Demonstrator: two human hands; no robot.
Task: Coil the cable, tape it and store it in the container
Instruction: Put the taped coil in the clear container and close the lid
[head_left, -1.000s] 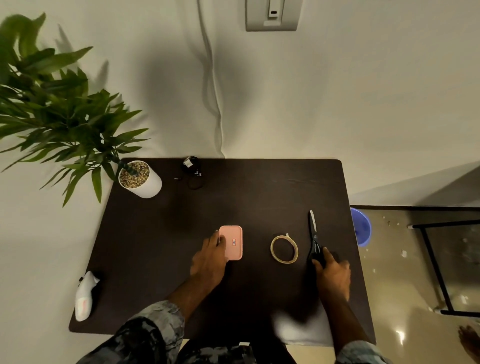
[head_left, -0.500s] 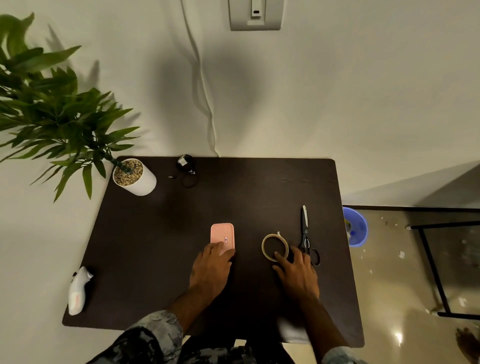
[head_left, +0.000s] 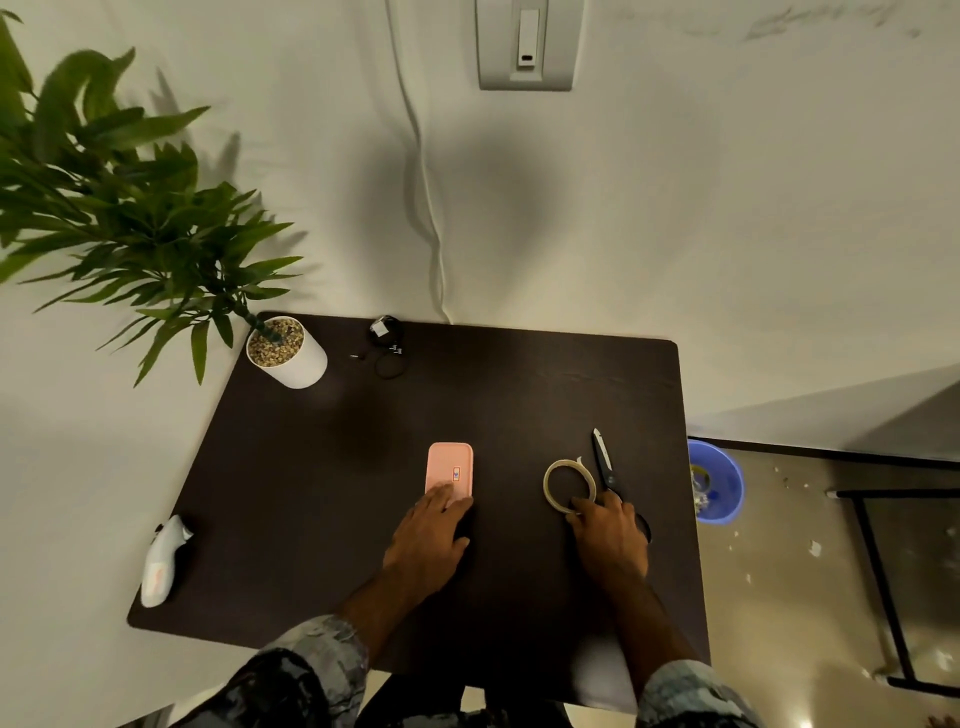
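Note:
A pink flat container (head_left: 450, 469) lies shut at mid-table. My left hand (head_left: 428, 540) rests flat, with its fingertips on the container's near end. A tape roll (head_left: 570, 486) lies flat to the right, with black scissors (head_left: 602, 460) beside it, blades pointing away. My right hand (head_left: 609, 535) lies with fingers spread, fingertips on the roll's near rim, and covers the scissors' handles. A black cable (head_left: 388, 351) sits loosely bunched at the table's far edge, away from both hands.
A potted plant in a white pot (head_left: 291, 356) stands at the far left corner of the dark table (head_left: 291, 493). A white controller (head_left: 161, 564) lies near the left edge. On the floor to the right are a blue bin (head_left: 719, 486) and a black frame.
My right hand left the scissors' handles and moved left onto the tape roll. My left hand slid from the container's left side to its near end. The view shifted slightly.

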